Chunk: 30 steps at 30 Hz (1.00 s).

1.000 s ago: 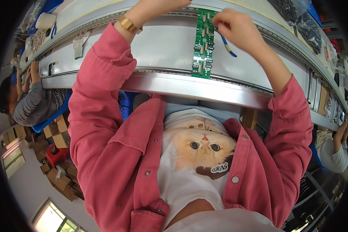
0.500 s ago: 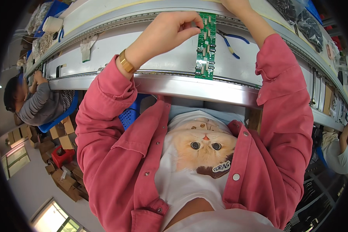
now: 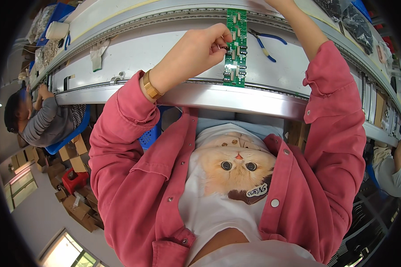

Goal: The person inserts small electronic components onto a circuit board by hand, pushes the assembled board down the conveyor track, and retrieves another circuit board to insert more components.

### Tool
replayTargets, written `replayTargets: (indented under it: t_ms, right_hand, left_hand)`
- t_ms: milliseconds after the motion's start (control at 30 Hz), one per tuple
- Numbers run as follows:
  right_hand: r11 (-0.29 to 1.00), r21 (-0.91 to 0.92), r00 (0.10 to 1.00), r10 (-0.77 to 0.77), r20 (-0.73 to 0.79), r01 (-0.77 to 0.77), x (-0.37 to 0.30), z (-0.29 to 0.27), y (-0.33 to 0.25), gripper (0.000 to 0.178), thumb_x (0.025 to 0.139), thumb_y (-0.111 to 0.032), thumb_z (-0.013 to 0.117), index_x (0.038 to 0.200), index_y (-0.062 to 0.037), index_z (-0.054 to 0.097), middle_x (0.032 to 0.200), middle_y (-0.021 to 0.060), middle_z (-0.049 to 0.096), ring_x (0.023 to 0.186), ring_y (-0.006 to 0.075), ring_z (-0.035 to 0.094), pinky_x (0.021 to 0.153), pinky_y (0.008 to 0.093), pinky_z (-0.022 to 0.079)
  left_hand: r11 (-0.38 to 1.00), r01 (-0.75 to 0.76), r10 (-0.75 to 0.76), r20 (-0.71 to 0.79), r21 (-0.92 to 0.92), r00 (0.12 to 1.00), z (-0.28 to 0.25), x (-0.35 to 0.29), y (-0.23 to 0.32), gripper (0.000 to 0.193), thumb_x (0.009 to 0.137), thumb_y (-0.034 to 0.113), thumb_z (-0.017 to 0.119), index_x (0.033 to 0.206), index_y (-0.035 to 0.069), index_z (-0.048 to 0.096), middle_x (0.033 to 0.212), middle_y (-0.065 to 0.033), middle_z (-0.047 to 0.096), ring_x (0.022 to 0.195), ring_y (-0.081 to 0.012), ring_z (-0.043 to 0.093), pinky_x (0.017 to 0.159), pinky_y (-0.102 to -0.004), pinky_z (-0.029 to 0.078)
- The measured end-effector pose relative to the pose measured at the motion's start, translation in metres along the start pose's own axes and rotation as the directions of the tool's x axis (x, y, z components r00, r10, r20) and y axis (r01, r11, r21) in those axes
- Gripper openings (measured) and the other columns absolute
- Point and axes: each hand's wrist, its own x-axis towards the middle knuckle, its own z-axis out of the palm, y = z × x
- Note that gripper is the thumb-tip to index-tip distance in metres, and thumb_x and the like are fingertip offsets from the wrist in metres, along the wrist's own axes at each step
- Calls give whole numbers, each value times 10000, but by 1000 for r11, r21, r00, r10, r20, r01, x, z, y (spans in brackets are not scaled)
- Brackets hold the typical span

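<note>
Bright, even light falls from overhead onto the pale table (image 3: 133, 58), which shows mild glare along its metal edge. Shadows are soft. The centre is sharp. Fisheye distortion bends straight edges strongly, and a black rim darkens the corners. The window (image 3: 64, 253) is overexposed.

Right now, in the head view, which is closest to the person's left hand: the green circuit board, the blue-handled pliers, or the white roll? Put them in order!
From the left hand:
1. Green circuit board, touching its fingertips, just to the right.
2. Blue-handled pliers, farther right, past the board.
3. White roll, far off to the left, at the bench's back edge.
</note>
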Motion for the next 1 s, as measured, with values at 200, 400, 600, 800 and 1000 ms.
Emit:
replayTargets:
  t_ms: [200,400,600,800,1000]
  right_hand:
    - [992,93,996,81,47,-86,-4,-2,3,175,689,-122,611,811,-60,721,745,77,681,679,215,616,662,293,484]
    - [996,69,988,43,148,-53,-13,-7,1,213,695,-116,602,859,-57,725,748,60,692,660,201,623,653,272,493]
    - [920,268,949,235,210,-287,-22,-8,-12,233,697,-108,595,882,-41,721,747,50,698,643,185,628,642,251,498]
    - [912,291,946,224,235,-288,-24,-8,-19,242,695,-105,594,889,-27,716,748,56,699,634,167,629,629,241,499]
    - [896,301,933,255,255,-327,-30,-11,-29,236,699,-104,587,885,-24,709,728,59,689,604,168,611,609,250,494]
  left_hand:
    - [989,-115,120,-50,92,991,7,-4,-3,124,757,-16,597,863,43,625,803,-24,631,665,-142,544,612,-256,441]
    - [980,-78,83,-16,180,996,17,-6,-1,141,741,6,625,875,49,639,819,-33,637,691,-181,556,633,-285,447]
    - [949,-131,146,-34,286,989,20,-5,0,136,731,22,649,864,47,649,798,-41,629,655,-200,547,631,-303,446]
    - [917,-160,176,-10,364,984,20,-5,2,108,725,24,657,832,44,657,787,-43,623,623,-203,543,636,-315,446]
    - [896,-203,221,-2,394,975,21,-4,-2,104,731,31,659,835,41,663,799,-47,625,613,-204,547,622,-323,451]
